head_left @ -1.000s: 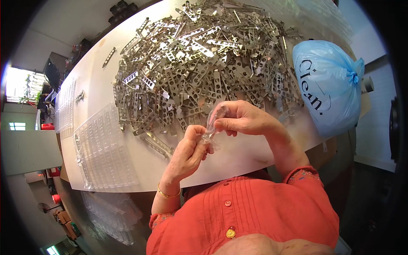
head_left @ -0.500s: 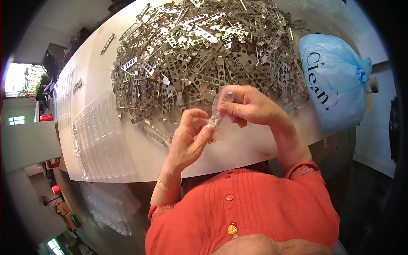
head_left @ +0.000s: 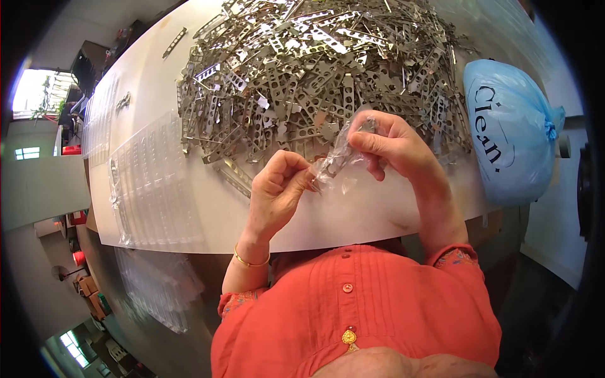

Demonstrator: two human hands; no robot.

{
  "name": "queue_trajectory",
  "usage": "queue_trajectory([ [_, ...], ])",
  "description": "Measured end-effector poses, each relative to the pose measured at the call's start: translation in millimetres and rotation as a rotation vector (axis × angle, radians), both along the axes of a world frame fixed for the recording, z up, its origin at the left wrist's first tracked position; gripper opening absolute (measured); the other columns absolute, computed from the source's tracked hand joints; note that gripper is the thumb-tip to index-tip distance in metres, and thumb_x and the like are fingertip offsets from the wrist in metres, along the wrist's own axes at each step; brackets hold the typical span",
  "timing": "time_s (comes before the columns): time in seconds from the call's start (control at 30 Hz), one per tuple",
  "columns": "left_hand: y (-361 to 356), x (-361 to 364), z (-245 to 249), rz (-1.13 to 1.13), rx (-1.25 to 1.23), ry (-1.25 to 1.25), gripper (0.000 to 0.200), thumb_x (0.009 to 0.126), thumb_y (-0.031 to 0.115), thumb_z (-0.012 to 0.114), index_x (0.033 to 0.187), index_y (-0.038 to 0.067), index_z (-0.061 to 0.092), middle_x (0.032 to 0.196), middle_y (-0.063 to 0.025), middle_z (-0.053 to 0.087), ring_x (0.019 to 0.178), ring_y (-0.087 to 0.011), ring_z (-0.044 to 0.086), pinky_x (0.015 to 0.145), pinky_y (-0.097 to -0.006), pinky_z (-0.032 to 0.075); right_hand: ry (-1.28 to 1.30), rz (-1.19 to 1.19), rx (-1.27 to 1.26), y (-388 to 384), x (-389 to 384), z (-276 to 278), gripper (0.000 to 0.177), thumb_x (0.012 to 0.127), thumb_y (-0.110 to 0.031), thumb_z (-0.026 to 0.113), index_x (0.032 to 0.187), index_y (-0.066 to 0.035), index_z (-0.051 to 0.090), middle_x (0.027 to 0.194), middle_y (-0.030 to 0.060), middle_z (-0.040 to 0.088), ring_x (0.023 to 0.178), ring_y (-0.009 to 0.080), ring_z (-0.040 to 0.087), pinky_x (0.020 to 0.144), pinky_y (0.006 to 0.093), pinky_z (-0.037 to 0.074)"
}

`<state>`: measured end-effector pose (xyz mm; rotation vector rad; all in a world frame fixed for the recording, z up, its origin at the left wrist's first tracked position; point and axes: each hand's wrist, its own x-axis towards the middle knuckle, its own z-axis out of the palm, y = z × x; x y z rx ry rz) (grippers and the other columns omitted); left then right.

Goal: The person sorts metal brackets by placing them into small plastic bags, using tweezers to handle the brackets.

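A crumpled piece of clear plastic film (head_left: 338, 156) is stretched between my two hands, over the front of the table. My left hand (head_left: 275, 194), with a gold bangle at its wrist, pinches the lower left end between thumb and fingertips. At the upper right end, my right hand (head_left: 396, 146) grips the film with thumb against curled fingers. Whether anything lies inside the film I cannot make out through the glare. Just beyond my hands spreads a large heap of flat metal strips with holes (head_left: 296, 82). A few loose strips (head_left: 233, 177) lie beside my left hand.
Clear ribbed plastic trays (head_left: 154, 189) lie on the white table (head_left: 302, 230) at left, with more clear plastic (head_left: 161, 286) below its edge. A tied blue bag (head_left: 513, 132) sits at right. One single strip (head_left: 174, 43) lies far left.
My hands have moved apart, the right one going up and to the right, so the film is drawn out longer between them. The whole view has shifted slightly.
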<state>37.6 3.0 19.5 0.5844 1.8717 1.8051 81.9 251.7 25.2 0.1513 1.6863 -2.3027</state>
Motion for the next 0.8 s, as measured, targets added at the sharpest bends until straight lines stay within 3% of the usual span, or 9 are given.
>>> queue_trajectory([
  [0.43,-3.3,7.9,-2.2,0.093,0.017,0.006,0.007,0.097,0.0,0.063,0.101,0.0,0.058,0.085,-0.0038,0.065,0.072,-0.0089,0.062,0.065,-0.0215,0.051,-0.012,-0.029,0.066,1.9,-1.1,-1.1,0.025,0.096,-0.032,0.068,0.091,-0.008,0.062,0.06,-0.0025,0.057,0.044,0.0081,0.055,0.039,0.0202,0.033],
  [0.67,-5.7,6.8,-3.9,0.084,-0.104,0.386,0.007,0.095,-0.004,0.063,0.1,-0.001,0.059,0.084,-0.0036,0.064,0.071,-0.0091,0.061,0.064,-0.0215,0.05,-0.036,-0.046,0.091,2.5,-0.5,0.1,0.025,0.096,-0.032,0.068,0.093,-0.008,0.062,0.06,-0.0016,0.058,0.043,0.0077,0.055,0.038,0.0203,0.032],
  [0.73,-7.2,6.4,-6.0,0.092,-0.107,0.449,0.007,0.095,-0.004,0.063,0.1,-0.001,0.059,0.085,-0.0043,0.064,0.07,-0.0094,0.061,0.064,-0.0219,0.051,-0.085,-0.092,0.094,2.1,-1.1,3.5,0.022,0.097,-0.025,0.068,0.09,-0.006,0.061,0.063,-0.0031,0.053,0.044,0.0058,0.052,0.037,0.0217,0.042],
  [0.8,-9.1,7.0,-7.4,0.108,-0.13,0.636,0.006,0.095,-0.005,0.062,0.1,-0.001,0.06,0.088,-0.0063,0.066,0.07,-0.01,0.061,0.065,-0.0226,0.051,-0.092,-0.105,0.081,3.7,-1.7,0.9,0.023,0.096,-0.029,0.068,0.092,-0.007,0.062,0.061,-0.0021,0.055,0.044,0.0066,0.053,0.037,0.0213,0.04],
])
